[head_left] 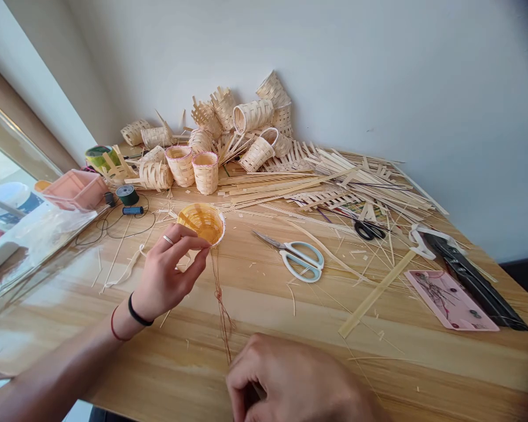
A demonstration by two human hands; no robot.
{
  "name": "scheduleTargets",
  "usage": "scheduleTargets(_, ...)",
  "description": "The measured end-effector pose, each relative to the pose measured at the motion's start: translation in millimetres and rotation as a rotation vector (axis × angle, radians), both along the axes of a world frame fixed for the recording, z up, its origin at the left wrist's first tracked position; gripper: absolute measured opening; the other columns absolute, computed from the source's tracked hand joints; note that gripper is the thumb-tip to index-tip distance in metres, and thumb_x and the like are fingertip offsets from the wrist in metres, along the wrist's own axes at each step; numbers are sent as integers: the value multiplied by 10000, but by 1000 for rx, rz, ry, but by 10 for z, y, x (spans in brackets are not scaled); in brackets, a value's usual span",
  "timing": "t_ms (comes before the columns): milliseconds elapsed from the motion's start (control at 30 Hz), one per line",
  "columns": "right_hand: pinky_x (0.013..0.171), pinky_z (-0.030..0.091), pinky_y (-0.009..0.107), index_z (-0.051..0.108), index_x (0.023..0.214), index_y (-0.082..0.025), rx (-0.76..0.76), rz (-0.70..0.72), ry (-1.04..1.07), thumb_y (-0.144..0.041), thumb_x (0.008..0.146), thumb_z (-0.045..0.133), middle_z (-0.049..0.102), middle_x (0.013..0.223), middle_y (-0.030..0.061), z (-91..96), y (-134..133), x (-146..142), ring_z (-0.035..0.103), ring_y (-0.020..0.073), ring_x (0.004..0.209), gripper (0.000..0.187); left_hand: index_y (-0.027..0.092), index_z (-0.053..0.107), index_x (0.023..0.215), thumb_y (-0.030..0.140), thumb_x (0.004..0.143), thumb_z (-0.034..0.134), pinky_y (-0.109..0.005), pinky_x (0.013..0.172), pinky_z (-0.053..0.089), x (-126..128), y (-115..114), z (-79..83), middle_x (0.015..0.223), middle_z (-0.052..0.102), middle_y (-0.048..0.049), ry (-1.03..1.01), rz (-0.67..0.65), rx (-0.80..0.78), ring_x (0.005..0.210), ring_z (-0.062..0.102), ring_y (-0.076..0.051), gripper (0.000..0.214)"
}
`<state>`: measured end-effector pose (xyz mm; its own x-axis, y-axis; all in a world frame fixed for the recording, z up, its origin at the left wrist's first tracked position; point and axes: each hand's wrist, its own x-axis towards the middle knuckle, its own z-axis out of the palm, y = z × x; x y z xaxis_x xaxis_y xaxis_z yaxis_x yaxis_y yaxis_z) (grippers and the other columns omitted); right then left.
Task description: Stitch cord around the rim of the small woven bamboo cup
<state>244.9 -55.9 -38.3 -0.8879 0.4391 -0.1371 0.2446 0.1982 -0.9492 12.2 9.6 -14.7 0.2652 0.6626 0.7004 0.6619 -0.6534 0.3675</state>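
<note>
Far left on the bench [290,316], there was a pink plastic tray [75,189] near the edge, with a dark green thread spool [127,194] and a blue spool [133,210] close by. Next came my left grip [167,275], closed down narrow and pinching the rim of a small woven bamboo basket [202,224], out toward the middle of the bench. Its round mouth faced up and tipped toward the camera, with the basket's short central axis leaning the same way. It looked light and fairly stiff, but I'd call the weave crushable, so the bound rim seemed the best place to hold it. A red thread [221,305] hung from around the pinch toward my right grip [290,381] at the near edge. That grip was blurred, so I couldn't tell what it was doing. Further right lay scissors with pale blue handles [301,261], black-handled scissors [369,230], loose bamboo strips [369,187], and a pink card [451,300] near the right edge.
</note>
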Motion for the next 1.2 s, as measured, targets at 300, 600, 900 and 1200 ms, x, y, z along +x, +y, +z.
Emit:
scheduleTargets(300, 681, 507, 232, 745, 805, -194, 48, -392, 189, -167, 885, 813, 670, 834, -8, 233, 140, -54, 586, 113, 716, 109, 191, 691, 998, 111, 953, 667, -278, 789, 537, 19, -40, -12, 928, 651, -18, 28, -48, -5, 862, 625, -129, 96)
scheduleTargets(600, 898, 560, 272, 744, 876, -217, 206, -699, 374, -176, 952, 749, 753, 1043, 31, 186, 178, -94, 726, 160, 997, 87, 196, 677, 1038, 85, 940, 693, -255, 750, 528, 81, -128, 13, 923, 627, -8, 53, -143, 35, 845, 607, -121, 149)
scheduleTargets(900, 572, 474, 197, 707, 883, -194, 107, -710, 301, -205, 992, 677, 685, 731, -34, 147, 114, -153, 582, 81, 573, 114, 195, 672, 1057, 80, 941, 694, -260, 779, 532, 99, -164, 39, 939, 625, -9, 60, -174, 30, 858, 607, -123, 165)
scheduleTargets(1200, 661, 505, 189, 702, 906, -223, 296, -806, 260, -251, 996, 680, 706, 783, -36, 179, 141, -121, 637, 97, 685, 97, 188, 675, 1069, 92, 948, 689, -269, 758, 531, 117, -182, 56, 942, 630, -17, 82, -202, 35, 842, 604, -130, 154)
